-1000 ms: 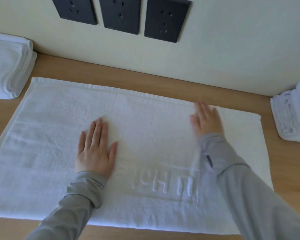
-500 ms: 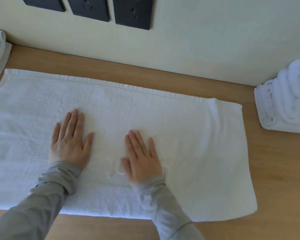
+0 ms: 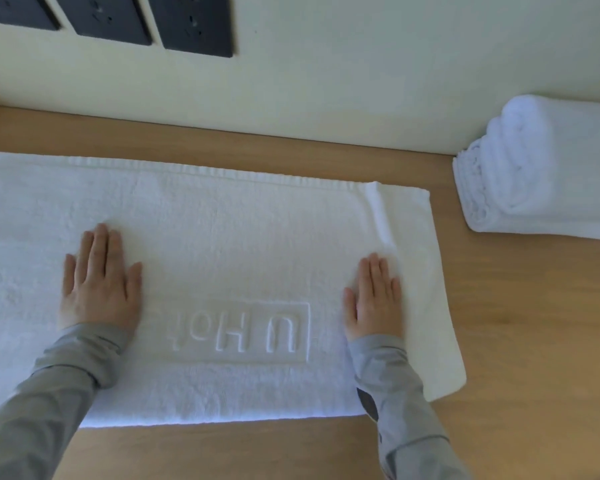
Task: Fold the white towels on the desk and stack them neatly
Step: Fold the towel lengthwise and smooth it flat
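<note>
A white towel [image 3: 229, 237] lies spread flat on the wooden desk [image 3: 534, 323], with raised lettering in a frame near its front edge. My left hand [image 3: 99, 278] presses flat on the towel left of the lettering, fingers straight and pointing away from me. My right hand [image 3: 374, 299] lies flat to the right of the lettering, close to the towel's right end, where a small crease runs up from the fingertips. A pile of white towels [image 3: 541, 174] sits at the right against the wall.
The cream wall [image 3: 361, 71] rises just behind the desk and carries dark socket plates [image 3: 194, 26] at the top left. Bare wood shows between the spread towel and the pile on the right, and along the desk's front edge.
My right hand has slid from the towel's middle to its right end, uncovering the lettering. The view has shifted right; the left stack is out of frame. My left hand stays put.
</note>
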### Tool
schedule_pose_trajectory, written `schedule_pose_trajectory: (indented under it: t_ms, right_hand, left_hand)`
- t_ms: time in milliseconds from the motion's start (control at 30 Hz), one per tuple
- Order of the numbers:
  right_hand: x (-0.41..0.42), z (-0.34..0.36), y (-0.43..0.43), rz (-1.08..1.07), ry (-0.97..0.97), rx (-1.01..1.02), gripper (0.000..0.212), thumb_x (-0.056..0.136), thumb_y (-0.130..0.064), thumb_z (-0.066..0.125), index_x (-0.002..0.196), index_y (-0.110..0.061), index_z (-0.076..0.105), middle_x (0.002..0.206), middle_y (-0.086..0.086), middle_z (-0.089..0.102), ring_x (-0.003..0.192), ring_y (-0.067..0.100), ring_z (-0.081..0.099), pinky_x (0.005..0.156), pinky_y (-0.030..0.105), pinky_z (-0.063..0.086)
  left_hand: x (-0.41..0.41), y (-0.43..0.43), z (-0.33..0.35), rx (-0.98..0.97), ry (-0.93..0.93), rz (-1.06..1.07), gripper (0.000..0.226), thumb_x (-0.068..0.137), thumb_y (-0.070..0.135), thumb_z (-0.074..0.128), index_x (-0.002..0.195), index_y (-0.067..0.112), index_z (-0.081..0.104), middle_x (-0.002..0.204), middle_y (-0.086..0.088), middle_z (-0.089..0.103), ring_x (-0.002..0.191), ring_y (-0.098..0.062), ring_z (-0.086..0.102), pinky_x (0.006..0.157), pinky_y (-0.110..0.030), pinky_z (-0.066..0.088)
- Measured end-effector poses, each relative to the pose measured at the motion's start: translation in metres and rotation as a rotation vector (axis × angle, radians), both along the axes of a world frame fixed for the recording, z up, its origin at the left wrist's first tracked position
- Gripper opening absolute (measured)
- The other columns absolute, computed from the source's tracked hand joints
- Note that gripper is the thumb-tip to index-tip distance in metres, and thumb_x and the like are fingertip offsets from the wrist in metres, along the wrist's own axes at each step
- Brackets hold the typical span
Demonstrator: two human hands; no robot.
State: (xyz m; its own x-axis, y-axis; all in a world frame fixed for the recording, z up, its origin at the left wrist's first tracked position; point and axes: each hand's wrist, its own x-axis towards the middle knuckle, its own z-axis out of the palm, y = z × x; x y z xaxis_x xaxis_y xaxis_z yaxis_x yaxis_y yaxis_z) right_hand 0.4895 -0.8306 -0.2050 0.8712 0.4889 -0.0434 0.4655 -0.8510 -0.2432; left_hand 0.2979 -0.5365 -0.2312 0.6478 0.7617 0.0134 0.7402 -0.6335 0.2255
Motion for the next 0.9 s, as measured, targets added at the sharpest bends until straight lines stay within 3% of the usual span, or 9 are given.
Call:
schedule_pose_trajectory:
  t_ms: [67, 167, 300, 467, 567, 600, 700, 800, 900]
  right_hand:
    - [0.005, 0.009, -0.015, -0.087, -0.027, 0.138, 0.053, 0.087, -0.009, 0.061, 0.136, 0.004, 0.042, 0.142, 0.024, 0.041, 0.133, 0.039, 0.039, 0.11, 0.049, 0.031]
    - [0.019, 0.026, -0.056, -0.434, -0.052, 0.362, 0.045, 0.083, -0.005, 0.065, 0.126, 0.004, 0.052, 0.12, 0.026, 0.054, 0.112, 0.04, 0.05, 0.095, 0.046, 0.041]
    - [0.04, 0.03, -0.102, -0.788, 0.373, 0.53, 0.034, 0.09, -0.027, 0.06, 0.119, -0.008, 0.057, 0.107, 0.004, 0.061, 0.098, 0.021, 0.055, 0.082, 0.03, 0.041]
    - [0.058, 0.021, -0.123, -0.739, 0.715, 0.574, 0.019, 0.087, -0.031, 0.064, 0.101, -0.018, 0.062, 0.1, 0.001, 0.066, 0.093, 0.021, 0.063, 0.084, 0.033, 0.052]
    - [0.059, 0.026, -0.129, -0.697, 0.917, 0.416, 0.017, 0.083, -0.038, 0.067, 0.084, -0.024, 0.058, 0.083, -0.008, 0.064, 0.069, 0.007, 0.063, 0.052, 0.017, 0.049]
    - [0.056, 0.028, -0.132, -0.665, 0.976, 0.351, 0.017, 0.081, -0.04, 0.068, 0.081, -0.026, 0.058, 0.083, -0.01, 0.064, 0.071, 0.007, 0.062, 0.051, 0.018, 0.046]
    - [0.042, 0.042, -0.139, -0.59, 0.936, 0.327, 0.014, 0.078, -0.038, 0.071, 0.079, -0.029, 0.06, 0.084, -0.01, 0.067, 0.075, 0.008, 0.062, 0.054, 0.018, 0.044]
    - [0.024, 0.072, -0.114, -0.568, 0.734, 0.578, 0.012, 0.075, -0.03, 0.077, 0.077, -0.027, 0.065, 0.079, -0.008, 0.072, 0.066, 0.005, 0.066, 0.049, 0.016, 0.048]
    - [0.001, 0.098, -0.047, -0.36, 0.537, 0.588, 0.017, 0.074, -0.029, 0.078, 0.071, -0.02, 0.063, 0.069, -0.004, 0.07, 0.066, 0.015, 0.065, 0.057, 0.03, 0.052]
  left_hand:
    - [0.013, -0.027, 0.008, -0.031, -0.05, -0.025, 0.067, 0.091, 0.042, 0.019, 0.143, 0.001, 0.028, 0.152, -0.017, 0.024, 0.141, -0.034, 0.018, 0.116, -0.044, 0.007]
    - [0.043, -0.089, 0.018, -0.075, -0.04, -0.235, 0.067, 0.092, 0.045, 0.019, 0.145, 0.004, 0.024, 0.153, -0.013, 0.024, 0.141, -0.029, 0.02, 0.115, -0.047, 0.015]
    - [0.07, -0.133, 0.013, -0.073, 0.066, -0.372, 0.07, 0.09, 0.054, 0.007, 0.148, 0.015, 0.011, 0.156, -0.003, 0.009, 0.144, -0.021, 0.007, 0.117, -0.044, 0.008]
    - [0.071, -0.134, 0.005, -0.02, 0.105, -0.347, 0.066, 0.091, 0.054, 0.013, 0.148, 0.02, 0.016, 0.156, -0.002, 0.016, 0.143, -0.017, 0.011, 0.117, -0.042, 0.007]
    - [0.072, -0.135, 0.006, -0.022, 0.112, -0.337, 0.066, 0.091, 0.053, 0.015, 0.148, 0.02, 0.017, 0.156, -0.001, 0.017, 0.143, -0.016, 0.011, 0.117, -0.042, 0.008]
    - [0.072, -0.135, 0.005, -0.02, 0.108, -0.337, 0.066, 0.091, 0.053, 0.015, 0.148, 0.021, 0.017, 0.156, -0.001, 0.017, 0.143, -0.016, 0.011, 0.117, -0.042, 0.008]
    - [0.073, -0.137, 0.009, -0.04, 0.103, -0.326, 0.066, 0.091, 0.053, 0.015, 0.148, 0.02, 0.019, 0.156, -0.001, 0.017, 0.143, -0.016, 0.011, 0.117, -0.042, 0.007]
    - [0.074, -0.137, 0.011, -0.052, 0.104, -0.326, 0.067, 0.09, 0.053, 0.015, 0.148, 0.02, 0.02, 0.155, -0.002, 0.018, 0.143, -0.016, 0.011, 0.117, -0.042, 0.007]
    - [0.075, -0.138, 0.011, -0.042, 0.083, -0.318, 0.065, 0.09, 0.051, 0.019, 0.147, 0.019, 0.024, 0.155, -0.002, 0.02, 0.143, -0.017, 0.014, 0.117, -0.042, 0.009]
